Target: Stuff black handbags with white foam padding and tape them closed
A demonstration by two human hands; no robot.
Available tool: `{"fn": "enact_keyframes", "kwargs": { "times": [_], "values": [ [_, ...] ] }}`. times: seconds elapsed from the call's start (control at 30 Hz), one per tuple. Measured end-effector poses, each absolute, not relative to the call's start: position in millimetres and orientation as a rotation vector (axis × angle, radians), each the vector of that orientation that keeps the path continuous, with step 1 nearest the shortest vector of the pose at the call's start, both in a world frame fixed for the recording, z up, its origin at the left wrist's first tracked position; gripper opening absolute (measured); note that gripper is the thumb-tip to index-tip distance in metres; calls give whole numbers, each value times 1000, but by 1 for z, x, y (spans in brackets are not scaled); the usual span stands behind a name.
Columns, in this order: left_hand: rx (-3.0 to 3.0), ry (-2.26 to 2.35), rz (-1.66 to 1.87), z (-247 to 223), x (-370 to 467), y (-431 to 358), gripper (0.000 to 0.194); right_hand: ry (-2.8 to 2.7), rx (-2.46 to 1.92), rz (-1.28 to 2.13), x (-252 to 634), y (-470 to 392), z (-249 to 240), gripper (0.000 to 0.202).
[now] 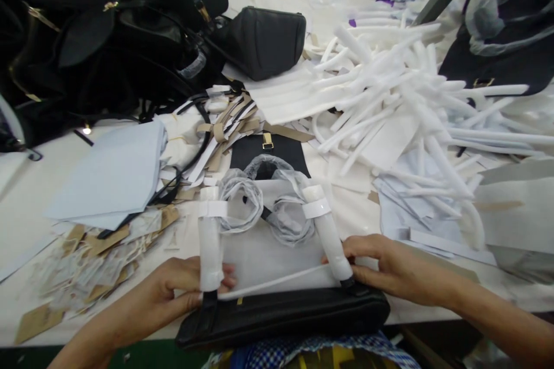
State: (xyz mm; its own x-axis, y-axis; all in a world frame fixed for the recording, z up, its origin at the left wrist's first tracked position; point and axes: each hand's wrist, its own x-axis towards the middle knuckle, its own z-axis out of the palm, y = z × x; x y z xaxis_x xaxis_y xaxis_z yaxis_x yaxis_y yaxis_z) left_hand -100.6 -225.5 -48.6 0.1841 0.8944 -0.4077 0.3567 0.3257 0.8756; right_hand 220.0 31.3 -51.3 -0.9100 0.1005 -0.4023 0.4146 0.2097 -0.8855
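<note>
A black bag lies at the table's front edge with its flap side away from me. Two white foam-wrapped straps, the left strap and the right strap, run up from it, each with a white paper band. My left hand is closed around the lower end of the left strap, fingers partly behind it. My right hand pinches the lower end of the right strap, its fingertips partly hidden. Between them lies a translucent white sheet with a thin white cord. Plastic-wrapped loops rest above on the bag.
Black bags crowd the back left. White foam tubes pile up at the right. Pale blue sheets and brown tags with clear plastic lie at the left, near paper strips. Another bag stands far right.
</note>
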Motion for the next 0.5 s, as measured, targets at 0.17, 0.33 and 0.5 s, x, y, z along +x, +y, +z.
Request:
{"fn": "enact_keyframes", "kwargs": {
  "times": [0.17,0.33,0.5],
  "values": [
    [1135,1418,489,-23,-97,-227,32,2384,295,-1655,235,32,-42,22],
    [936,1586,672,-30,-79,-246,50,2625,422,-1608,251,21,-48,25],
    [933,1631,785,-57,-65,-278,70,2729,64,-1707,256,20,-63,30]
  ]
}}
